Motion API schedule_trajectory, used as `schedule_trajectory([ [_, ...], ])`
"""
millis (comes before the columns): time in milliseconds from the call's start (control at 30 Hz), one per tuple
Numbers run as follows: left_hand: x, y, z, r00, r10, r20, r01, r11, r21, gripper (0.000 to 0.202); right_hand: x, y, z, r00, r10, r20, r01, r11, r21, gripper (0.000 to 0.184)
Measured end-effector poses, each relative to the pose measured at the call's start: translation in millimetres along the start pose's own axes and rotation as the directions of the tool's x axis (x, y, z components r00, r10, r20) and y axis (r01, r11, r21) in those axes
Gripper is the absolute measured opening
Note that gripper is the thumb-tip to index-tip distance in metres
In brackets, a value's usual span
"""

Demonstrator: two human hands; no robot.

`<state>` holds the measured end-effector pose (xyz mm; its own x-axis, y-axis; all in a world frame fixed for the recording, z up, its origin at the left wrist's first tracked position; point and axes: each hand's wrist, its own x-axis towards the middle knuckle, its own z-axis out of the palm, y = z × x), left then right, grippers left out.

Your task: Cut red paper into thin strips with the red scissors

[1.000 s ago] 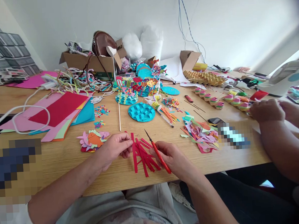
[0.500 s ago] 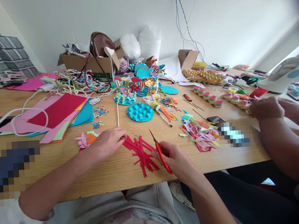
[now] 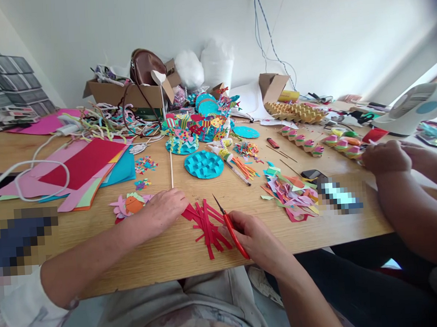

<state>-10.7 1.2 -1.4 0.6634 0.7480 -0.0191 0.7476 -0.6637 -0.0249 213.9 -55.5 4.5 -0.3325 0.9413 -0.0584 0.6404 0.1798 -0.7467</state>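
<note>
My right hand (image 3: pixel 250 233) is closed around red-handled scissors (image 3: pixel 233 234), whose thin dark blades point up and away from me, close together. Just left of them, narrow red paper strips (image 3: pixel 207 228) lie in a crisscross pile on the table. My left hand (image 3: pixel 165 211) rests palm down at the pile's upper left edge. Its fingers are drawn together at the red paper, and the tips are hidden, so what they pinch cannot be made out. Beside the left wrist lies an orange paper fish (image 3: pixel 134 204) with pink and green pieces, partly covered by my arm.
Colored paper sheets (image 3: pixel 81 164) are stacked at left. A blue wavy disc (image 3: pixel 204 164) and glue bottle (image 3: pixel 224 154) sit ahead. Paper scraps (image 3: pixel 290 193) and a phone (image 3: pixel 341 195) lie to the right. Another person's hands (image 3: pixel 386 158) work at the far right beside painted egg-carton strips (image 3: pixel 302 141).
My left hand has turned flatter, its back now facing up more, and its fingers have dropped over the red paper's edge. My right hand and the scissors have hardly moved.
</note>
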Motion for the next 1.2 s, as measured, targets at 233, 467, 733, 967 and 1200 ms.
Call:
schedule_trajectory([
  [233, -2, 0, -2.5, 1.0, -0.006, 0.014, 0.006, 1.0, -0.015, 0.015, 0, 0, 0, 1.0, 0.001, 0.016, 0.0, 1.0, -0.013, 0.028],
  [467, -3, 12, -9.8, 0.999, -0.011, 0.03, 0.013, 0.999, -0.043, 0.005, 0, -8, -2, 0.997, 0.068, -0.044, -0.077, 0.962, -0.264, 0.013],
  [733, -1, 13, -1.5, 1.0, 0.007, 0.017, -0.007, 0.999, -0.032, 0.019, 14, -22, 25, 0.999, 0.039, -0.004, -0.033, 0.797, -0.603, 0.013],
  [967, -4, 14, -2.6, 0.999, -0.009, -0.038, 0.007, 0.999, -0.046, 0.021, 26, -17, 22, 0.996, 0.08, -0.035, -0.084, 0.765, -0.639, 0.015],
  [1200, -10, -2, -21.4, 0.98, -0.141, -0.139, 0.112, 0.974, -0.198, 0.021, 41, -11, 16, 0.994, 0.093, -0.054, -0.106, 0.768, -0.631, 0.017],
])
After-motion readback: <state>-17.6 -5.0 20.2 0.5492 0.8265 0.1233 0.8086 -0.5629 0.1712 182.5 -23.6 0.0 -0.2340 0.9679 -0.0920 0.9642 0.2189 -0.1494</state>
